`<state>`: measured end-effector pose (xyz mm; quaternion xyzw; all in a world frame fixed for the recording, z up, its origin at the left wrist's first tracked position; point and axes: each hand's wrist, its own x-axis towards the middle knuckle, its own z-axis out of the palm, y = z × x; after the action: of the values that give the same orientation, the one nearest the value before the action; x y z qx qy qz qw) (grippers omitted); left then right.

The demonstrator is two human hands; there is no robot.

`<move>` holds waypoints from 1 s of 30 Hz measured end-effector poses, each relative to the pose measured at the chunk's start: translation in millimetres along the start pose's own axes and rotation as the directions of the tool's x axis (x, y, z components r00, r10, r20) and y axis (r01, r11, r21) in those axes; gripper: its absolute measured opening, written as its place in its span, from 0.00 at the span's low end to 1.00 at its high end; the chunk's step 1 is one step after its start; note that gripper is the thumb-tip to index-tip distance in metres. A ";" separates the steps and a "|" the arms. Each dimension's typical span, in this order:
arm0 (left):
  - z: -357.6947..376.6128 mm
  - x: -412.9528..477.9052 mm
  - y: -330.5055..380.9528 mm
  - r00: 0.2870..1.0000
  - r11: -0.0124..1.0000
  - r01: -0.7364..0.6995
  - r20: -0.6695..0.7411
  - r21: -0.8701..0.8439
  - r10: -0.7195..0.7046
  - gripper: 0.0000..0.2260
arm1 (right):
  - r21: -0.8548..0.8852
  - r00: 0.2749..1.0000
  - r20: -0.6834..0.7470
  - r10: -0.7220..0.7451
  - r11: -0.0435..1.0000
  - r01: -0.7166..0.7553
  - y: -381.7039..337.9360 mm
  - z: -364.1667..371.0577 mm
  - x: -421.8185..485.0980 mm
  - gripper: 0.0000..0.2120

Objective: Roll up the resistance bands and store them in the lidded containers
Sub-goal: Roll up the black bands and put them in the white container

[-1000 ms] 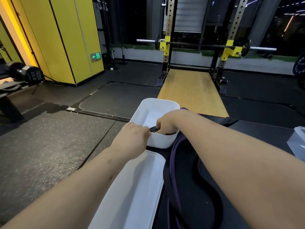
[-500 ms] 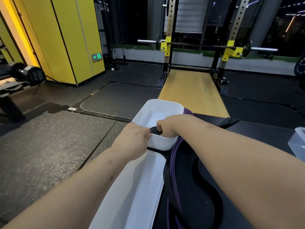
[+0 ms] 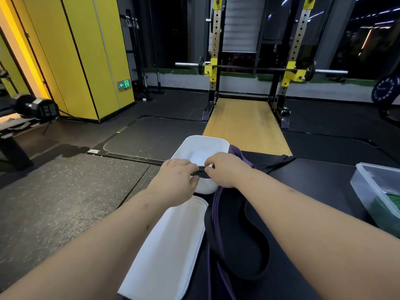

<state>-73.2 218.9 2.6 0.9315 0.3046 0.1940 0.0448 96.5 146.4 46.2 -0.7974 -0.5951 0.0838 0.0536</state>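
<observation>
Nearest, a flat white rectangular plastic lid point(image 3: 168, 252) lies along the left edge of a black table point(image 3: 313, 180). Open speckled rubber floor point(image 3: 65, 202) lies to the left. Beside the lid, a thin purple resistance band point(image 3: 213, 224) and a wide black resistance band point(image 3: 259, 267) lie loose in long loops.

At the table's far left corner stands an open white plastic tub point(image 3: 203, 146). Over its near rim, both hands hold a tightly rolled black band point(image 3: 200, 174). The left hand point(image 3: 175, 180) curls its fingers on the roll's left side, and the right hand point(image 3: 225, 169) pinches its right.

A second ago the roll sat lower inside the tub, under the right hand.

At the right edge, a clear plastic box point(image 3: 363, 185) holds a green band point(image 3: 389, 204). Beyond lies a wooden lifting platform point(image 3: 244, 124).
</observation>
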 end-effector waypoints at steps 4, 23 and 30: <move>-19.9 -16.5 30.2 0.998 0.999 0.025 0.065 0.045 -0.027 0.14 | 0.074 0.999 -0.037 0.025 0.997 -0.023 6.4 -5.7 -49.7 0.17; -20.8 -139.8 135.5 0.995 0.998 0.005 0.100 0.059 -0.011 0.15 | -0.038 0.958 0.132 0.256 0.967 -0.253 -7.2 53.4 -259.0 0.27; -26.5 -162.9 139.7 0.989 0.996 0.083 0.118 0.030 -0.086 0.12 | 0.131 0.914 0.120 0.389 0.906 -0.403 -6.7 68.5 -261.7 0.29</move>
<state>-127.1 9.5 0.7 0.9281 0.3429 0.1323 0.0593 4.0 -103.4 -1.4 -0.8904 -0.4145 0.1747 0.0695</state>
